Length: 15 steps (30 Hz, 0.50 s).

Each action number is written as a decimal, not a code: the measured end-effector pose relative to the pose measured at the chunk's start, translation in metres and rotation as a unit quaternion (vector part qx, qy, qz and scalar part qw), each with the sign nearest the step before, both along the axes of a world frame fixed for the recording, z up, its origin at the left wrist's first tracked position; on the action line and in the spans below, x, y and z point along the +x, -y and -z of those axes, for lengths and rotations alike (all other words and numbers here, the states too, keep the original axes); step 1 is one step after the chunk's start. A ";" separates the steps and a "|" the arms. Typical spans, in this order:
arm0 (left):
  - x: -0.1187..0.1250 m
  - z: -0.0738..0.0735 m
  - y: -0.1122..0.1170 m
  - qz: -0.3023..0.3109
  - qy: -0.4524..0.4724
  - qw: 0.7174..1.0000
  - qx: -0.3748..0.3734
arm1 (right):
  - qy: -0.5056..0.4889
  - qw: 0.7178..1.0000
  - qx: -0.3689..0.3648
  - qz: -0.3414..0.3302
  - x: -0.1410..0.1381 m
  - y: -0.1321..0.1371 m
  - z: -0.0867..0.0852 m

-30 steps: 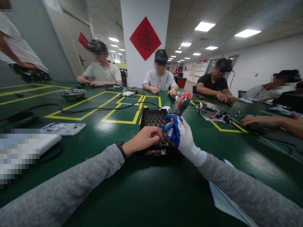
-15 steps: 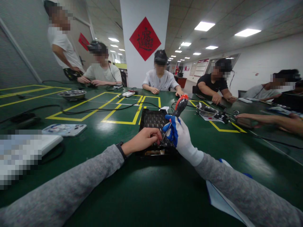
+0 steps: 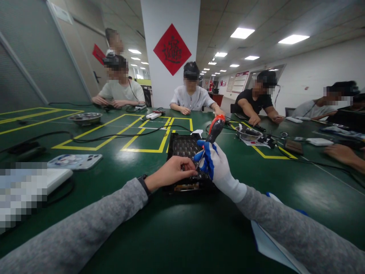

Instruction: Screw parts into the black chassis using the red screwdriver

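Observation:
A screwdriver (image 3: 216,129) with a red and black handle stands tilted in my right hand (image 3: 220,167), which wears a white and blue glove and is closed around its lower part. Its thin shaft points down at the near part of a black casing (image 3: 182,146) with a patterned top. My left hand (image 3: 174,170), bare, reaches over the casing from the left. Its thumb and curled fingers come together beside the screwdriver's tip; whatever they pinch is too small to make out. A brownish strip shows along the casing's near edge.
A phone (image 3: 74,161) and a white box (image 3: 58,182) lie at left. Metal bowls (image 3: 86,118) (image 3: 248,132) stand farther off, with black cables (image 3: 125,132) across the green table. A light-blue cloth (image 3: 270,243) lies under my right forearm. Co-workers sit around the table.
My left thumb has stretched forward to the screwdriver's tip. The screwdriver has tipped slightly left. A standing person has moved behind a seated one, and a co-worker's arm at right has drawn back.

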<state>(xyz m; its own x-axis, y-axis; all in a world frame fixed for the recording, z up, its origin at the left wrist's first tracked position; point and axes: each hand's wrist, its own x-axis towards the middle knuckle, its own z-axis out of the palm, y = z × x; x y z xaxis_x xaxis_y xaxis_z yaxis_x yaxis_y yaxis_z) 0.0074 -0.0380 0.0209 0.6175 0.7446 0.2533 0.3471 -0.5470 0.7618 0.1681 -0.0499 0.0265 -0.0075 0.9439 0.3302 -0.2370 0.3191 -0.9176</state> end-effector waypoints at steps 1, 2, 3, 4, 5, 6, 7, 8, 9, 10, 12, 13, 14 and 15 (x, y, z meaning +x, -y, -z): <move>0.000 0.001 0.000 0.007 0.002 1.000 -0.001 | 0.000 1.000 -0.001 -0.004 0.000 0.001 -0.001; -0.001 0.001 -0.001 0.015 0.003 1.000 0.001 | -0.003 1.000 -0.002 -0.011 0.001 0.001 -0.001; -0.001 0.002 -0.001 0.024 0.003 1.000 0.007 | -0.007 1.000 -0.004 -0.020 0.001 0.001 -0.002; -0.002 0.002 -0.001 0.032 0.001 0.999 0.014 | -0.012 0.999 -0.008 -0.030 0.002 0.001 -0.002; -0.002 0.001 -0.002 0.040 0.000 0.999 0.021 | -0.018 0.999 -0.012 -0.040 0.002 0.001 -0.002; -0.002 0.001 -0.002 0.046 -0.002 0.999 0.027 | -0.023 0.999 -0.015 -0.047 0.002 0.001 -0.002; -0.002 0.001 -0.002 0.050 -0.004 0.998 0.031 | -0.026 0.998 -0.015 -0.050 0.003 0.001 -0.001; -0.002 0.001 -0.002 0.049 -0.005 0.998 0.033 | -0.028 0.998 -0.013 -0.049 0.003 0.001 -0.001; -0.002 0.001 -0.002 0.042 -0.007 0.999 0.032 | -0.029 0.999 -0.007 -0.045 0.002 0.001 -0.001; -0.001 0.001 -0.002 0.031 -0.008 0.999 0.030 | -0.029 0.999 -0.002 -0.041 0.002 0.001 -0.001; -0.001 0.003 -0.003 0.010 -0.008 1.000 0.020 | -0.024 0.999 0.005 -0.032 0.000 0.001 -0.001; -0.001 0.004 -0.004 0.007 -0.005 1.000 0.014 | -0.020 0.999 0.006 -0.028 0.000 0.002 -0.002; -0.002 0.005 -0.005 0.009 -0.002 1.000 0.009 | -0.016 1.000 0.005 -0.024 -0.001 0.002 -0.002; -0.002 0.005 -0.005 0.016 0.000 1.000 0.009 | -0.014 1.000 0.004 -0.022 -0.001 0.002 -0.003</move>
